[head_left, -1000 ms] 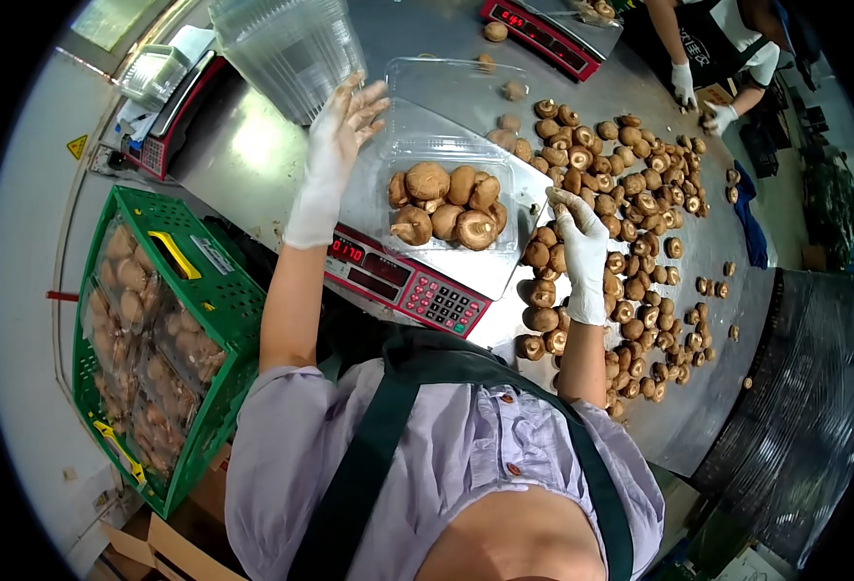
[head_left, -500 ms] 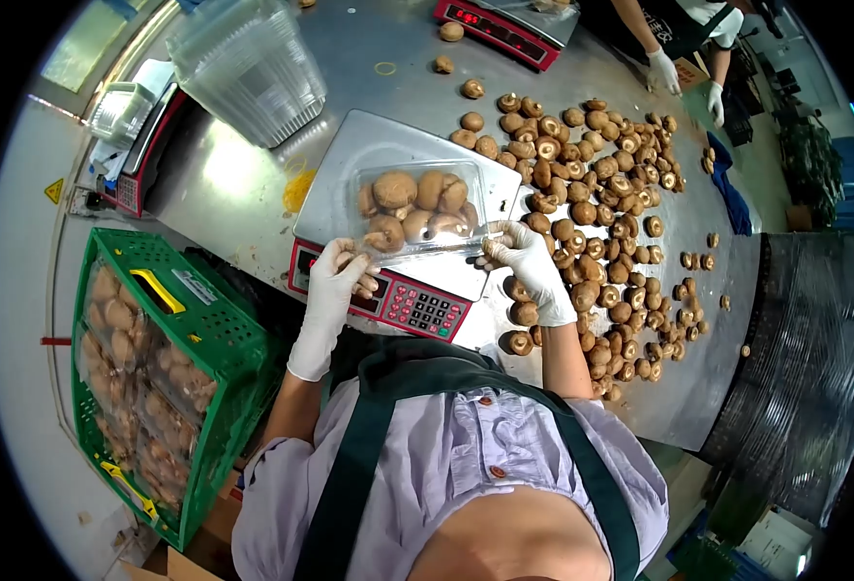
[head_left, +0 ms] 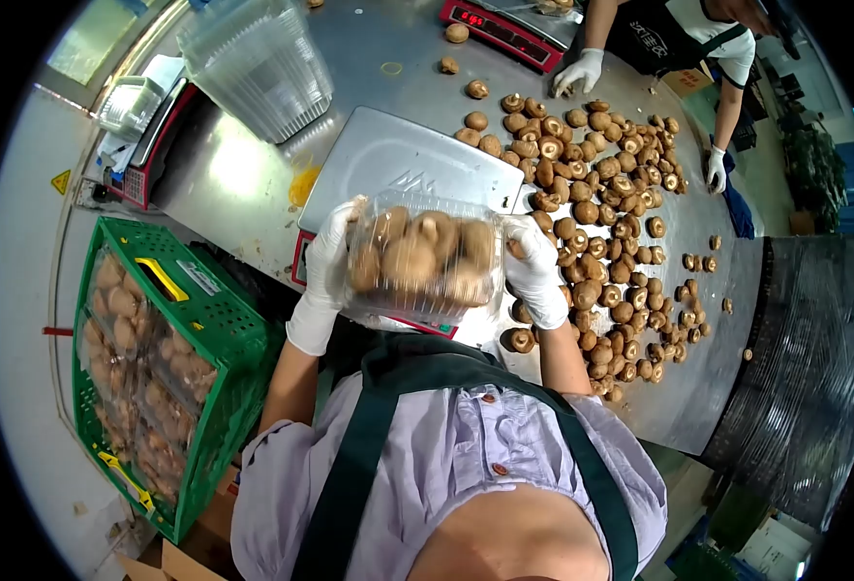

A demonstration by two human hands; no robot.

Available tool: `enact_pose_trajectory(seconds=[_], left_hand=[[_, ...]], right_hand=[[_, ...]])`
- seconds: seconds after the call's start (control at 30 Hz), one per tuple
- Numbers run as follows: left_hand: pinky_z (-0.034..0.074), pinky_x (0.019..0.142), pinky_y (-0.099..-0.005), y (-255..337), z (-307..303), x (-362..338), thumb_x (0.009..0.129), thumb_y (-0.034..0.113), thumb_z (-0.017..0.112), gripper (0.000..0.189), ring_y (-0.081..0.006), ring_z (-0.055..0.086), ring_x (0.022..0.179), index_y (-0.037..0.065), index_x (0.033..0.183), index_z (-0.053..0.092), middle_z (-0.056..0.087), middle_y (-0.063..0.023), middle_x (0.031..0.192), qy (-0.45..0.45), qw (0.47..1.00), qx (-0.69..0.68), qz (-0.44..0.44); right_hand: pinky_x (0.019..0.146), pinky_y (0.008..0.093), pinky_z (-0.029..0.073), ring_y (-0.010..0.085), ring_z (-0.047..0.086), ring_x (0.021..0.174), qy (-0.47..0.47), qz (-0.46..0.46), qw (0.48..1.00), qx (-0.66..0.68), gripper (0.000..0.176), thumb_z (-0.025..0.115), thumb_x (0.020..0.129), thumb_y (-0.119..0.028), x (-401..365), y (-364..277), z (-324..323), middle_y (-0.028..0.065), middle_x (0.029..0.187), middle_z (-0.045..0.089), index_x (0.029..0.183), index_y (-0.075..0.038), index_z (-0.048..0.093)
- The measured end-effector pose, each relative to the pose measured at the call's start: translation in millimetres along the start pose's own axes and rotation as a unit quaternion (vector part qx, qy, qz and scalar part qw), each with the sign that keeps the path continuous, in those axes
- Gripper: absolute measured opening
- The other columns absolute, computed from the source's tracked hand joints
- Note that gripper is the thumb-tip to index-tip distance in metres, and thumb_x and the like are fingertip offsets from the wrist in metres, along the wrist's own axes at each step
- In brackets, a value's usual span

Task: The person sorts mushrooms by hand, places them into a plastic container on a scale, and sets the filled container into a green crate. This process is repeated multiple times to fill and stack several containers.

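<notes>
A clear plastic box of mushrooms (head_left: 424,257) is held up between my two gloved hands, tilted toward me, in front of the scale's plate. My left hand (head_left: 328,259) grips its left side, and my right hand (head_left: 532,263) grips its right side. Several brown mushrooms show through the ribbed plastic. Behind the box lies the bare metal plate of the weighing scale (head_left: 388,150). The box and my left hand hide most of the scale's red keypad front.
Loose mushrooms (head_left: 621,198) spread over the metal table to the right. Stacked clear boxes (head_left: 258,68) stand at upper left. A green crate (head_left: 180,290) of packed mushrooms sits at left. Another red scale (head_left: 504,34) is at the back, near a co-worker's gloved hand (head_left: 580,73).
The mushroom box has been lifted off the scale plate, brought toward me and tilted. My hands now wrap its sides. The co-worker's hand has reached left to the mushrooms' far edge.
</notes>
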State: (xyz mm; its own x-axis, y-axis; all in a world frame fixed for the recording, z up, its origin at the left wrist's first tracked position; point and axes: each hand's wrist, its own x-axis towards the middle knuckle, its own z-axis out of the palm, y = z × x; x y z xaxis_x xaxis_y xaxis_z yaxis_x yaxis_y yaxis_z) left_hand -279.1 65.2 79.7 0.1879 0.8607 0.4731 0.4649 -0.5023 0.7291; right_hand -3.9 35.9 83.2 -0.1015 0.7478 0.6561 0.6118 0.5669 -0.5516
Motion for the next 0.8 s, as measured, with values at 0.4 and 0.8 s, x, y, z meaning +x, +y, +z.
enact_pose_trajectory(seconds=[0.4,0.8], left_hand=[[0.048,0.087,-0.0304,-14,-6,-2,0.081,0.000,0.054,0.026,-0.0254,0.058,0.103,0.002,0.107,0.050,0.056,-0.0148,0.119,0.037,0.997,0.008,0.067],[0.042,0.096,-0.0312,43,-1,-15,0.072,0.016,0.072,0.079,-0.0185,0.052,0.109,0.002,0.137,0.028,0.048,-0.0098,0.127,0.054,0.677,-0.719,-0.143]], right_hand=[[0.062,0.0317,0.050,0.0265,0.063,0.074,0.015,-0.053,0.998,-0.031,0.033,0.061,0.059,0.012,11,-8,3,0.0111,0.085,0.064,0.087,-0.004,0.059],[0.081,0.0294,0.048,0.0168,0.062,0.088,-0.291,0.189,0.897,0.274,0.030,0.073,0.073,-0.007,1,-69,30,0.0089,0.096,0.067,0.100,0.000,0.063]])
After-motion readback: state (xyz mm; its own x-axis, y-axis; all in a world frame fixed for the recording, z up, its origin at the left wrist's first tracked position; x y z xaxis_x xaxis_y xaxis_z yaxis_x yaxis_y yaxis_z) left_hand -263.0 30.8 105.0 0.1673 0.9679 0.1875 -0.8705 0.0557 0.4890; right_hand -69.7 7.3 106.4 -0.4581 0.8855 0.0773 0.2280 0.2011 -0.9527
